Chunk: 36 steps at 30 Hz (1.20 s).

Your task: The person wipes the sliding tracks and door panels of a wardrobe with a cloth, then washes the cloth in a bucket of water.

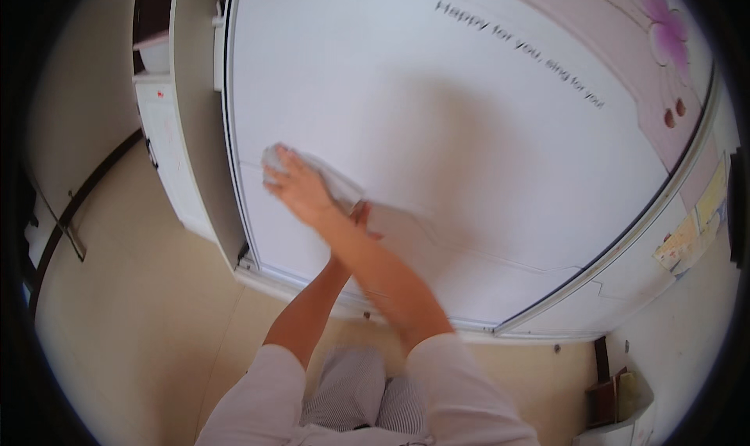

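Observation:
A large white sliding wardrobe door (328, 79) stands in front of me. My right hand (301, 187) presses a crumpled light grey cloth (270, 157) against the door's left side, fingers over the cloth. My right forearm crosses above my left one. Just behind that crossing is my left hand (362, 214), close to the door surface, partly hidden by the right forearm. Its visible fingers are apart with nothing seen in them. Whether it touches the door I cannot tell.
Left of the door is a white cabinet (168, 149) with open shelving above. The door runs in a bottom track (297, 278) over a beige tiled floor (141, 290). Purple flower decoration (664, 28) covers the upper right. A box of items (617, 399) sits at lower right.

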{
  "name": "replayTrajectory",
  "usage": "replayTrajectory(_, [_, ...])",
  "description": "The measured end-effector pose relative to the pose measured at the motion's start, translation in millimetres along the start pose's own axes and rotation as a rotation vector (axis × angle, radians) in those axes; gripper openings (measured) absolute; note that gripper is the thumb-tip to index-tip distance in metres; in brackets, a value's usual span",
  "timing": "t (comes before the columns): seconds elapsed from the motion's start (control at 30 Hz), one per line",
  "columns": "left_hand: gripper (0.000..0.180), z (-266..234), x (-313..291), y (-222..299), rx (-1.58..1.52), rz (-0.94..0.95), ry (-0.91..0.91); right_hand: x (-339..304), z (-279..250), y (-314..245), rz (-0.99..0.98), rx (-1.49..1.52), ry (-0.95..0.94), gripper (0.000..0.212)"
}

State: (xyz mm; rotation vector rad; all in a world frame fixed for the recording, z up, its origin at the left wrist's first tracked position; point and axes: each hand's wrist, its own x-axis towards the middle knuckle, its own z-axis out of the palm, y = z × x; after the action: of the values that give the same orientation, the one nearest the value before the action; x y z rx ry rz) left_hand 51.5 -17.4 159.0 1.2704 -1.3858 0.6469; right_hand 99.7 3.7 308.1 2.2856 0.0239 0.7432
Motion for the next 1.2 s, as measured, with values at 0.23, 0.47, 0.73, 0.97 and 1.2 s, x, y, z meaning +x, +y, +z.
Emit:
replayTrajectory(0.23, [0.080, -29.9, -2.7, -23.5, 0.329, 0.085, -0.193, -162.8, -81.5, 78.2, 0.258, 0.059, 0.367, 0.023])
replayTrajectory(0.47, [0.084, -51.8, 36.2, 58.6, 0.317, -0.061, -0.341, -358.6, -129.7, 71.8, 0.647, -0.043, 0.163, 0.029])
replayTrajectory(0.73, [0.070, -14.7, 167.9, 189.3, -0.313, 0.123, -0.059, -247.4, -181.0, 165.5, 0.692, 0.016, 0.489, 0.036])
replayTrajectory(0.97, [0.051, 8.0, 236.0, 223.7, -0.280, 0.584, -0.072, -272.1, -222.2, 213.3, 0.556, 0.169, 0.539, 0.029])
replayTrajectory(1.2, [0.040, 6.1, 337.0, 286.5, -0.192, 0.500, -0.098, -251.6, -303.6, 300.6, 0.854, 0.059, 0.599, 0.031])
